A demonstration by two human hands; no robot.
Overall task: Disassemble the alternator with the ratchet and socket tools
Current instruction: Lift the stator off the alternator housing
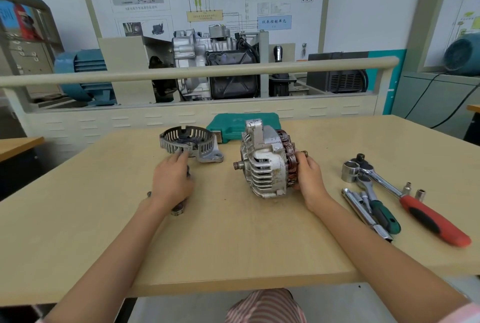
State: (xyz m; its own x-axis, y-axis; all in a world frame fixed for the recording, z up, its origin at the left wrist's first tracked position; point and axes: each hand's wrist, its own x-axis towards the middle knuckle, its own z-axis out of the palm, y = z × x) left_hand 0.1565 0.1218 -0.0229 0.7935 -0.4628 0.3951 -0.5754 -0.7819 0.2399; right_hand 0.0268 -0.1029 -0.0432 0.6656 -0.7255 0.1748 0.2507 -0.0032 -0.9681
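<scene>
The alternator body (265, 159) lies on its side mid-table, shaft end pointing left, copper stator windings (289, 156) exposed on its right. My right hand (310, 176) grips that winding end. The removed slotted rear housing (188, 143) rests to the left, and the fingertips of my left hand (171, 180) touch its near rim. Under my left hand and wrist lie small dark parts (178, 209), mostly hidden. A red-handled ratchet (415, 206), a green-handled ratchet (376, 206) and a large socket (350, 171) lie at the right.
A green tool case (233, 125) sits behind the alternator. An extension bar (363, 215) and two small sockets (413, 190) lie among the ratchets. A small bolt (149, 194) rests left of my left wrist. A beige rail and a display engine stand beyond the table.
</scene>
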